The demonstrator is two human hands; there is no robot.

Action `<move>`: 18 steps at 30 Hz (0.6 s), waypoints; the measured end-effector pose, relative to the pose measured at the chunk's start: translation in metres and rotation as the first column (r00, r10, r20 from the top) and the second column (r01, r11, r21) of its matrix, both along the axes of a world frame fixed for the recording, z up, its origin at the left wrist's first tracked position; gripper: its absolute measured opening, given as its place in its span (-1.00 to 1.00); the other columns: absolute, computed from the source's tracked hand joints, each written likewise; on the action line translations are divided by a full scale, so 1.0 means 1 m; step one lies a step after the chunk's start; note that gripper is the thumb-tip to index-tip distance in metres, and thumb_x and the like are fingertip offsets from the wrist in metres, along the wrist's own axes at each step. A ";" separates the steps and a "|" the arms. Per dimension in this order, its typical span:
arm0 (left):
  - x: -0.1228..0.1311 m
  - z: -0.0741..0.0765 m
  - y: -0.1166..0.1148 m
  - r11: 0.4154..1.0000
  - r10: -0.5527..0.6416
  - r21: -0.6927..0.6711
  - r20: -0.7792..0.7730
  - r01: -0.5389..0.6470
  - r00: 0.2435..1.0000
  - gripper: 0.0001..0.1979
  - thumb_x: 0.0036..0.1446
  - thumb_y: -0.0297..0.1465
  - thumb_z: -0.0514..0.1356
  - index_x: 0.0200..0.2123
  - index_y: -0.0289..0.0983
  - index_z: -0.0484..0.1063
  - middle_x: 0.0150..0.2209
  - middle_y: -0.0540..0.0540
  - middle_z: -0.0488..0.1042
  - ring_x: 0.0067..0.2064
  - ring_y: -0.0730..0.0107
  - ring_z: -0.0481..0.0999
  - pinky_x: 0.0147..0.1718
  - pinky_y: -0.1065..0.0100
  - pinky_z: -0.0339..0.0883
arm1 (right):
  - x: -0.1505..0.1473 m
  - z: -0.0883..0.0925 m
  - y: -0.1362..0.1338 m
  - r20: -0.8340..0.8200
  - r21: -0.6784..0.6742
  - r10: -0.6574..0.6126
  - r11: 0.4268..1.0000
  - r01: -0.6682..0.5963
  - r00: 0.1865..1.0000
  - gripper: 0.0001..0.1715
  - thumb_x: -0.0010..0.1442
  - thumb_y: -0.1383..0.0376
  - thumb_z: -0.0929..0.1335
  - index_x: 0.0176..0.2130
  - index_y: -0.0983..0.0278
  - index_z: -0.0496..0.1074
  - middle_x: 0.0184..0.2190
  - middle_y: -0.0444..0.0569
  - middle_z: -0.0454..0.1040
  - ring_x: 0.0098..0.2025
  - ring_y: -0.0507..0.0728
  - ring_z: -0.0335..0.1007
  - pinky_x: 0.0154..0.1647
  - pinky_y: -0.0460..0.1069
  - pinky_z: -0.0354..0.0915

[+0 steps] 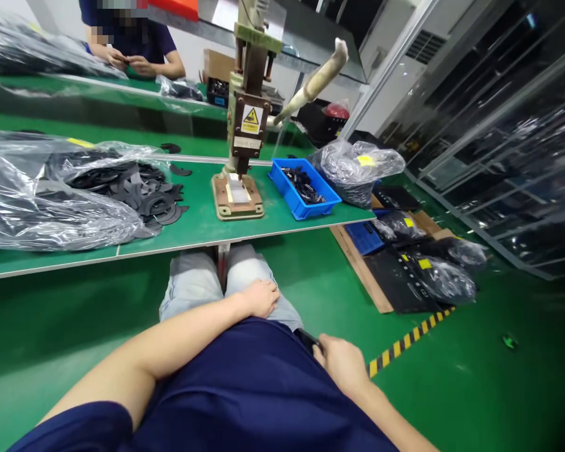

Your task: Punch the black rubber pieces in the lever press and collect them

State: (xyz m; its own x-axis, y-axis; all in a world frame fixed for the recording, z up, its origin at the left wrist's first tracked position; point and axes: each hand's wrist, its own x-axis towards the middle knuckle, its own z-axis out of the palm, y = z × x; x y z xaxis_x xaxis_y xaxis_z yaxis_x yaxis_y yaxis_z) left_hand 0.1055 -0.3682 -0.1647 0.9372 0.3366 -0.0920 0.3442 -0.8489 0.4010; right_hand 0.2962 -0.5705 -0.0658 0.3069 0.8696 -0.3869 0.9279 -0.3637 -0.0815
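My left hand (262,298) lies on my right thigh in light blue jeans (247,267), fingers resting loosely on the cloth with nothing seen in them. At my right hip, my right hand (343,363) is closed on a dark object (306,339), black and smooth, partly hidden by the fingers and shirt; its kind is not clear. In front of me on the green bench (183,227) stands a hand press (249,119) with a cloth-wrapped lever (317,78). A pale block (238,190) sits on its base. Neither hand touches the press.
Left on the bench, a clear plastic bag (75,210) spills black curved flat pieces (153,198). A blue bin (306,209) of small black parts stands right, beside another bag (358,166). Packed bags (447,276) lie on the floor. A co-worker (144,47) sits opposite.
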 end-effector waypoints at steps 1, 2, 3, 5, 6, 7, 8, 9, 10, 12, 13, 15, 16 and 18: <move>0.000 0.000 0.003 1.000 0.003 -0.027 0.007 -0.002 1.000 -0.67 0.32 -0.26 0.16 -0.01 -0.34 0.58 0.03 -0.41 0.55 0.08 -0.13 0.50 0.06 -0.03 0.34 | 0.017 0.014 -0.003 -0.054 0.052 -0.054 0.997 0.057 0.997 -0.63 0.32 0.05 0.33 -0.40 0.24 0.41 -0.46 -0.10 0.45 -0.41 0.00 0.29 -0.31 -0.05 0.27; -0.001 0.000 0.005 0.997 0.018 -0.077 0.025 -0.016 1.000 -0.68 0.32 -0.27 0.16 -0.03 -0.33 0.58 0.03 -0.39 0.56 0.08 -0.12 0.50 0.08 -0.03 0.33 | 0.034 0.028 -0.004 -0.124 0.104 -0.106 0.987 0.119 0.987 -0.59 0.29 0.04 0.33 -0.47 0.24 0.36 -0.54 -0.13 0.38 -0.46 -0.01 0.21 -0.36 -0.06 0.19; -0.001 0.000 0.008 0.987 0.054 -0.156 0.061 -0.044 0.997 -0.69 0.33 -0.27 0.15 -0.02 -0.32 0.57 0.03 -0.37 0.56 0.09 -0.09 0.50 0.11 -0.02 0.32 | 0.052 0.041 -0.002 -0.202 0.158 -0.149 0.970 0.182 0.968 -0.54 0.27 0.01 0.33 -0.51 0.24 0.31 -0.60 -0.15 0.30 -0.49 -0.01 0.15 -0.39 -0.06 0.14; -0.001 0.000 0.012 0.904 0.203 -0.411 0.161 -0.121 0.966 -0.66 0.37 -0.23 0.12 0.02 -0.31 0.53 0.04 -0.32 0.57 0.09 -0.02 0.52 0.15 -0.01 0.32 | 0.078 0.056 0.008 -0.382 0.242 -0.197 0.921 0.304 0.903 -0.48 0.22 -0.09 0.34 -0.51 0.24 0.29 -0.58 -0.16 0.30 -0.46 0.00 0.17 -0.40 -0.07 0.15; -0.001 0.001 0.013 0.806 0.312 -0.574 0.205 -0.144 0.928 -0.63 0.39 -0.19 0.11 0.07 -0.30 0.49 0.05 -0.31 0.56 0.08 0.02 0.53 0.14 0.00 0.34 | 0.084 0.056 0.016 -0.478 0.267 -0.210 0.890 0.369 0.853 -0.48 0.21 -0.12 0.34 -0.47 0.24 0.32 -0.54 -0.14 0.34 -0.43 0.01 0.23 -0.38 -0.07 0.20; -0.001 0.004 0.014 0.665 0.425 -0.735 0.227 -0.132 0.876 -0.58 0.40 -0.14 0.10 0.12 -0.30 0.45 0.07 -0.30 0.54 0.07 0.06 0.54 0.12 0.02 0.38 | 0.084 0.050 0.026 -0.573 0.277 -0.214 0.858 0.433 0.791 -0.47 0.21 -0.15 0.33 -0.40 0.25 0.37 -0.48 -0.12 0.40 -0.40 0.03 0.29 -0.36 -0.05 0.27; 0.000 0.008 0.014 0.494 0.529 -0.866 0.226 -0.081 0.818 -0.54 0.39 -0.08 0.12 0.15 -0.28 0.40 0.10 -0.30 0.52 0.06 0.10 0.55 0.07 0.04 0.42 | 0.079 0.041 0.036 -0.663 0.274 -0.209 0.825 0.493 0.719 -0.46 0.21 -0.18 0.32 -0.32 0.25 0.40 -0.42 -0.10 0.44 -0.37 0.04 0.34 -0.34 -0.03 0.35; 0.000 0.013 0.014 0.317 0.614 -0.948 0.206 0.001 0.762 -0.49 0.36 -0.02 0.15 0.16 -0.27 0.37 0.12 -0.30 0.49 0.04 0.12 0.56 0.01 0.07 0.46 | 0.069 0.027 0.046 -0.744 0.258 -0.196 0.798 0.545 0.639 -0.44 0.21 -0.19 0.31 -0.24 0.25 0.42 -0.37 -0.07 0.47 -0.35 0.06 0.39 -0.31 0.00 0.42; 0.000 0.018 0.014 0.161 0.676 -0.982 0.181 0.096 0.714 -0.45 0.32 0.03 0.19 0.15 -0.25 0.35 0.13 -0.29 0.47 0.02 0.13 0.57 -0.05 0.10 0.50 | 0.056 0.011 0.055 -0.811 0.235 -0.174 0.777 0.584 0.558 -0.42 0.21 -0.19 0.31 -0.17 0.25 0.42 -0.33 -0.06 0.49 -0.34 0.06 0.42 -0.28 0.04 0.48; 0.000 0.031 0.015 -0.032 0.760 -0.969 0.136 0.247 0.635 -0.41 0.26 0.09 0.23 0.11 -0.24 0.37 0.10 -0.26 0.47 -0.05 0.19 0.59 -0.13 0.15 0.53 | 0.026 -0.020 0.070 -0.909 0.167 -0.126 0.764 0.624 0.397 -0.44 0.20 -0.17 0.35 -0.13 0.24 0.40 -0.29 -0.05 0.50 -0.32 0.07 0.46 -0.22 0.10 0.55; 0.001 0.037 0.016 -0.077 0.791 -0.956 0.114 0.282 0.602 -0.40 0.26 0.11 0.22 0.09 -0.24 0.39 0.08 -0.24 0.49 -0.08 0.22 0.59 -0.16 0.19 0.54 | 0.012 -0.033 0.075 -0.942 0.123 -0.106 0.771 0.625 0.318 -0.46 0.19 -0.15 0.38 -0.14 0.24 0.40 -0.29 -0.05 0.51 -0.31 0.08 0.49 -0.19 0.13 0.57; 0.002 0.044 0.019 -0.124 0.837 -0.949 0.057 0.289 0.545 -0.39 0.29 0.14 0.16 0.10 -0.25 0.43 0.03 -0.23 0.52 -0.10 0.26 0.58 -0.21 0.27 0.52 | -0.008 -0.053 0.083 -0.983 0.028 -0.088 0.799 0.600 0.163 -0.51 0.16 -0.09 0.44 -0.15 0.23 0.40 -0.27 -0.04 0.53 -0.27 0.11 0.55 -0.10 0.17 0.60; 0.003 0.045 0.021 -0.142 0.850 -0.951 0.024 0.273 0.526 -0.38 0.30 0.15 0.14 0.11 -0.25 0.44 0.02 -0.23 0.54 -0.09 0.26 0.58 -0.22 0.31 0.50 | -0.015 -0.060 0.086 -0.992 -0.020 -0.089 0.814 0.581 0.090 -0.52 0.14 -0.05 0.47 -0.14 0.22 0.40 -0.24 -0.04 0.55 -0.23 0.13 0.58 -0.06 0.19 0.60; 0.006 0.043 0.023 -0.181 0.860 -0.953 -0.034 0.243 0.509 -0.37 0.31 0.15 0.14 0.12 -0.25 0.45 0.02 -0.21 0.56 -0.05 0.24 0.58 -0.21 0.34 0.47 | -0.022 -0.068 0.092 -0.994 -0.108 -0.102 0.834 0.542 -0.040 -0.50 0.09 0.00 0.51 -0.10 0.19 0.38 -0.17 -0.05 0.57 -0.14 0.17 0.61 0.01 0.23 0.59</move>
